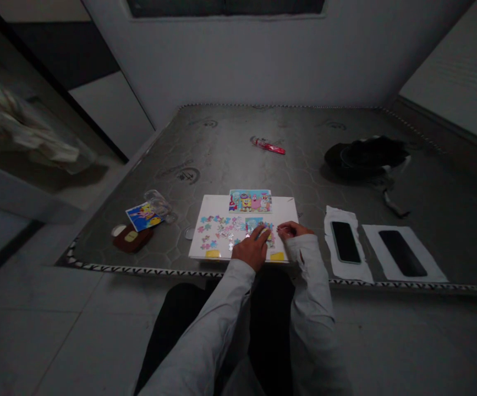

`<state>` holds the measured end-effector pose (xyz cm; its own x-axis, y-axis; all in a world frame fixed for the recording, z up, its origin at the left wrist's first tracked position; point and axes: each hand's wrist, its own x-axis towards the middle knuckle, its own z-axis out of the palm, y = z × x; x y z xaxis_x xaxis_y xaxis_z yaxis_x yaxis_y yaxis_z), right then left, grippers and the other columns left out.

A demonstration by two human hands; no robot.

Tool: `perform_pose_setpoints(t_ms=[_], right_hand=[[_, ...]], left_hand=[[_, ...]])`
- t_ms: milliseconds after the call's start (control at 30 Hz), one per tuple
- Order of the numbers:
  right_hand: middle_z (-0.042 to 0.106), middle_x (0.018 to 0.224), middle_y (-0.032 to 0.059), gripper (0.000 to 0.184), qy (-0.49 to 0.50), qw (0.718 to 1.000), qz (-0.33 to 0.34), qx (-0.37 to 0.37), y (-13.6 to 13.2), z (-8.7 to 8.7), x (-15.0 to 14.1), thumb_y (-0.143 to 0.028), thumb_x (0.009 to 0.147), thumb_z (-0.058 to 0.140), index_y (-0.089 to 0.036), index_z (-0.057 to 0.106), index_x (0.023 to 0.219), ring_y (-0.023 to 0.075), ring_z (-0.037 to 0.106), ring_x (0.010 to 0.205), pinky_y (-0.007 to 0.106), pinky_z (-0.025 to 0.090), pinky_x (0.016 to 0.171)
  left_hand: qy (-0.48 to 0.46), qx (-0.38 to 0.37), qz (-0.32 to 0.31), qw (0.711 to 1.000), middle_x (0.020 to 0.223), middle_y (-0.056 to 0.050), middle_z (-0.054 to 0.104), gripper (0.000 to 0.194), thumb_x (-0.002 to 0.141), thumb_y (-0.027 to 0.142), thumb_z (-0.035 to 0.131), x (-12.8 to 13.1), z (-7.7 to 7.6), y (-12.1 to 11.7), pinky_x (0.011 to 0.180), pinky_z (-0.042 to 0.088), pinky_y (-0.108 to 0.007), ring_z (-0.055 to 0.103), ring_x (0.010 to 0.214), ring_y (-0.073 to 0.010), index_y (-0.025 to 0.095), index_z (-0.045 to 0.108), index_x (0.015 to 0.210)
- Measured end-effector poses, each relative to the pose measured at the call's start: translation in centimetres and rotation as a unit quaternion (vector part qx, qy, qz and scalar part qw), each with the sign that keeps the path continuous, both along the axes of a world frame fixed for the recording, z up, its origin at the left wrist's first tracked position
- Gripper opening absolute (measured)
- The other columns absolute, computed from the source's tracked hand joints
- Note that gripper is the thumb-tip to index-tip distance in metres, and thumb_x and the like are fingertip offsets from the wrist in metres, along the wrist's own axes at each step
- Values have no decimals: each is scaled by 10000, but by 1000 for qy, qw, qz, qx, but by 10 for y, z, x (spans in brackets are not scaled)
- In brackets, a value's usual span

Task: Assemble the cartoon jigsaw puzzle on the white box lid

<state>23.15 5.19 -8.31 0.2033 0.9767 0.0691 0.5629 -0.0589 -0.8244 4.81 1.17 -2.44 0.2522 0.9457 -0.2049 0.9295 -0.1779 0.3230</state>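
Observation:
A white board [197,242] lies near the table's front edge with several loose jigsaw pieces [210,242] spread over its left half. My left hand [251,250] rests on a joined section of the jigsaw puzzle [253,221], its fingers stretched out and partly covering it. At the board's right side, my right hand [295,229] is closed in a pinch on a small puzzle piece [279,229], just right of the joined section. A cartoon reference picture [250,202] lies across the board's top edge. Yellow stickers [277,256] mark the board's near edge.
To the right, two phones [345,242] [402,253] lie on white sheets. Behind them sits a dark cap-like item [366,157]. A red-handled tool [268,146] lies farther back. On the left are a brown case [132,238], a cartoon card [144,216] and clear plastic [159,204].

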Motion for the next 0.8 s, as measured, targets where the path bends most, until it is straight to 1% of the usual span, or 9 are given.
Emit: perform_pose_setpoints(t_ms=[133, 233, 333, 500, 633, 800], right_hand=[[753, 750, 34, 329, 9, 1000, -28, 1, 2, 1, -3, -507, 785, 678, -212, 776, 890, 164, 633, 650, 276, 486, 630], [742, 717, 27, 371, -24, 998, -44, -27, 5, 6, -6, -574, 739, 726, -225, 799, 842, 175, 614, 632, 297, 467, 621], [740, 725, 21, 357, -54, 995, -57, -60, 4, 12, -10, -561, 731, 737, -227, 811, 837, 172, 609, 631, 295, 444, 610], [709, 707, 11, 363, -96, 991, -73, -62, -4, 16, -14, -573, 780, 678, -224, 778, 800, 161, 576, 623, 299, 391, 602], [690, 667, 5, 347, -81, 991, -75, -80, -2, 11, -12, -565, 743, 697, -221, 739, 755, 161, 556, 587, 299, 372, 566], [695, 636, 12, 325, -45, 992, -77, -92, 6, -2, -14, -541, 753, 686, -220, 702, 712, 167, 587, 569, 285, 409, 546]], left_hand=[[-9, 27, 17, 999, 1702, 66, 387, 536, 1026, 297, 433, 2, 1, -3, 930, 626, -429, 705, 1190, -236, 399, 515, 1546], [-12, 34, 24, 999, 1697, 62, 399, 532, 1023, 295, 444, 3, 1, -5, 925, 626, -444, 708, 1180, -240, 406, 524, 1536], [-10, 30, 24, 999, 1698, 72, 394, 532, 1023, 301, 442, 3, 1, -5, 916, 629, -444, 709, 1174, -240, 411, 523, 1537], [-10, 39, 21, 999, 1691, 81, 404, 536, 1021, 300, 429, 3, -1, -4, 900, 637, -444, 712, 1159, -242, 398, 530, 1539], [-5, 31, 17, 999, 1703, 76, 382, 549, 1022, 302, 421, 2, -1, -3, 915, 632, -440, 708, 1167, -241, 404, 509, 1555], [-2, 9, -9, 1000, 1722, 55, 349, 561, 1028, 319, 408, -1, -2, 1, 893, 640, -451, 710, 1175, -252, 390, 470, 1581]])
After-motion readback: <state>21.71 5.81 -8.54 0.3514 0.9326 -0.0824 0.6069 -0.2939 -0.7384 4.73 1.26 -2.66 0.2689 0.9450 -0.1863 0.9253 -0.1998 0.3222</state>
